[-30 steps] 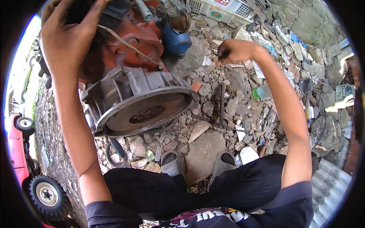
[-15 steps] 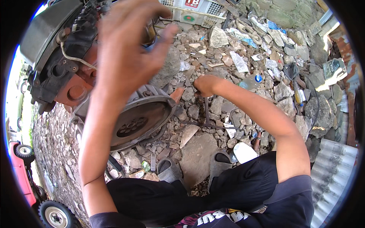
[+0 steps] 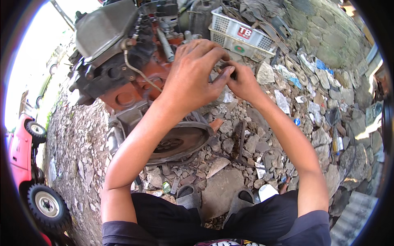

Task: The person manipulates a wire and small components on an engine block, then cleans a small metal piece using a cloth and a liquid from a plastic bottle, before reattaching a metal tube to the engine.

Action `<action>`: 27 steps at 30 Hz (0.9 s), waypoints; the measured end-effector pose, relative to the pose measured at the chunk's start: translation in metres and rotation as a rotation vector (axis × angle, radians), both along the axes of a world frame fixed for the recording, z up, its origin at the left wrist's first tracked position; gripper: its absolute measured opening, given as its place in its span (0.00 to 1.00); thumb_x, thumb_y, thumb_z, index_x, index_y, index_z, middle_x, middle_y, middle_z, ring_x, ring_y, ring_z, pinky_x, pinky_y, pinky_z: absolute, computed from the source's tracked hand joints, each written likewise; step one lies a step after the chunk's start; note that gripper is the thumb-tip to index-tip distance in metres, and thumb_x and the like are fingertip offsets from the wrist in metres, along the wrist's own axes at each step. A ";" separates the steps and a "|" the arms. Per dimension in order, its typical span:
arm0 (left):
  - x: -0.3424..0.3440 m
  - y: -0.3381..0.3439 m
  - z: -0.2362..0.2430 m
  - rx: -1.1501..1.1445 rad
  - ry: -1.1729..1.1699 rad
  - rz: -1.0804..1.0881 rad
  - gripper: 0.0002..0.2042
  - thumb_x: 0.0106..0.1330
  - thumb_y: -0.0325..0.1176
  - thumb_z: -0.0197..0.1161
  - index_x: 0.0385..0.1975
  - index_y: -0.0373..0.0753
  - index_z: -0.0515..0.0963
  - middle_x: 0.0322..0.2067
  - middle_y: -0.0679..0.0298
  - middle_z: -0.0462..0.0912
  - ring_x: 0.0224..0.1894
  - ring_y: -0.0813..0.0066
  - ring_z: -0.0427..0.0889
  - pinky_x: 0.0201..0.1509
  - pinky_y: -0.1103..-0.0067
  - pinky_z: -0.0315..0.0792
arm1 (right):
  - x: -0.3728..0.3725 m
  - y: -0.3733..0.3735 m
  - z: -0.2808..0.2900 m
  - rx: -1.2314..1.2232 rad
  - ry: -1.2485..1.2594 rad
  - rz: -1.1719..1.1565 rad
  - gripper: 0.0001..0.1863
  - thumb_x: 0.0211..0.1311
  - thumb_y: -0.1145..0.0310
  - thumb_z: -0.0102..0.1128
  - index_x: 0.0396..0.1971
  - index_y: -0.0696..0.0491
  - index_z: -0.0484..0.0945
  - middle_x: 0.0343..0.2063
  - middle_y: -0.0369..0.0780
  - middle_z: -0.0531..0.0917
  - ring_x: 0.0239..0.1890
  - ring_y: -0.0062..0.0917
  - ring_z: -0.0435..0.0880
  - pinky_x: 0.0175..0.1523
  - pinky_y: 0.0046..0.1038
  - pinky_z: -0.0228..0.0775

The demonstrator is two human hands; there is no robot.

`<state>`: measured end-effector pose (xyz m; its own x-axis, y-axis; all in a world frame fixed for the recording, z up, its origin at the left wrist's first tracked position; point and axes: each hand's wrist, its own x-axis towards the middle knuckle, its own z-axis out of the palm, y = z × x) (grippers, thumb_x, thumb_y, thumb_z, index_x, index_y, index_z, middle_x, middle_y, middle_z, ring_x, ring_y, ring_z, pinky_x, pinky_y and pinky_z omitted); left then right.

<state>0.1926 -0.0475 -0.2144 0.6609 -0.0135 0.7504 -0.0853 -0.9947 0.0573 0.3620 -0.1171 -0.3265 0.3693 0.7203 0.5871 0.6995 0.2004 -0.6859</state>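
Note:
My left hand (image 3: pixel 200 73) is up over the right side of the engine, its fingers curled and its thumb pointing at the other hand. My right hand (image 3: pixel 243 80) meets it there, fingers bent in and closed. Something small and dark may be pinched where the fingertips come together, but the fingers hide it. Behind my left hand stands the red and black engine block (image 3: pixel 125 98), with a grey cover (image 3: pixel 104 30) on top. Its round, rusty flywheel (image 3: pixel 176 141) faces me, below my left wrist.
White plastic crates (image 3: pixel 223 24) holding dark scrap stand at the back. Rubble and broken stones (image 3: pixel 254 139) cover the ground around my sandals (image 3: pixel 188 196). A flat stone slab (image 3: pixel 221 192) lies between my feet. A red vehicle (image 3: pixel 20 151) is at far left, corrugated sheet (image 3: pixel 355 219) at lower right.
My right hand has risen from the rubble to meet my left hand. The view has shifted, so the engine and crates now sit farther right and lower in it.

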 end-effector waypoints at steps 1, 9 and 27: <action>-0.003 0.001 0.001 -0.012 -0.010 0.007 0.09 0.56 0.27 0.69 0.36 0.36 0.81 0.41 0.57 0.82 0.50 0.54 0.78 0.56 0.66 0.69 | -0.006 0.012 0.009 0.096 0.020 0.018 0.10 0.60 0.66 0.64 0.32 0.59 0.79 0.27 0.50 0.84 0.32 0.49 0.83 0.38 0.46 0.73; -0.039 0.015 0.056 -0.059 -0.541 -0.082 0.05 0.58 0.23 0.68 0.33 0.36 0.83 0.29 0.65 0.85 0.30 0.80 0.81 0.37 0.83 0.74 | -0.042 0.067 0.059 0.344 -0.611 -0.460 0.10 0.60 0.63 0.62 0.33 0.55 0.81 0.32 0.46 0.83 0.40 0.42 0.80 0.43 0.44 0.67; -0.099 0.070 0.069 0.121 -0.179 0.249 0.10 0.62 0.27 0.66 0.42 0.34 0.82 0.42 0.58 0.84 0.45 0.65 0.83 0.53 0.75 0.74 | -0.062 0.103 0.091 -0.086 -0.493 -0.466 0.11 0.61 0.65 0.59 0.33 0.57 0.81 0.30 0.48 0.86 0.38 0.42 0.86 0.45 0.42 0.74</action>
